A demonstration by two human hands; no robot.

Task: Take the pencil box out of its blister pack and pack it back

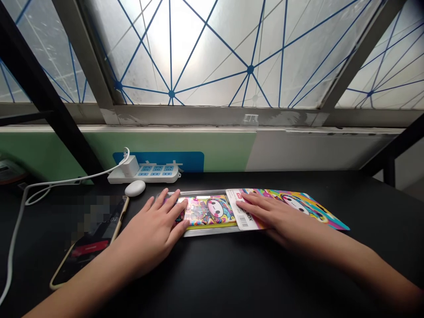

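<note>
A long, shallow clear plastic blister tray (212, 232) lies on the black table, with a colourful cartoon-printed pack (217, 210) inside it. My left hand (159, 221) holds the tray's left end, fingers spread over the top and thumb along the near side. A bright printed backing card (308, 207) with a barcode overlaps the tray's right part and extends beyond it to the right. Across the card lies my right hand (274, 214), its fingers stretched over the printed face and its thumb mostly hidden at the near edge.
A phone (91, 247) in a pale case lies left of my left forearm. Behind it are a white oval object (135, 188) and a white power strip (159, 173) with a plugged-in adapter. A white cable (20, 212) runs down the left side. Frosted windows stand behind.
</note>
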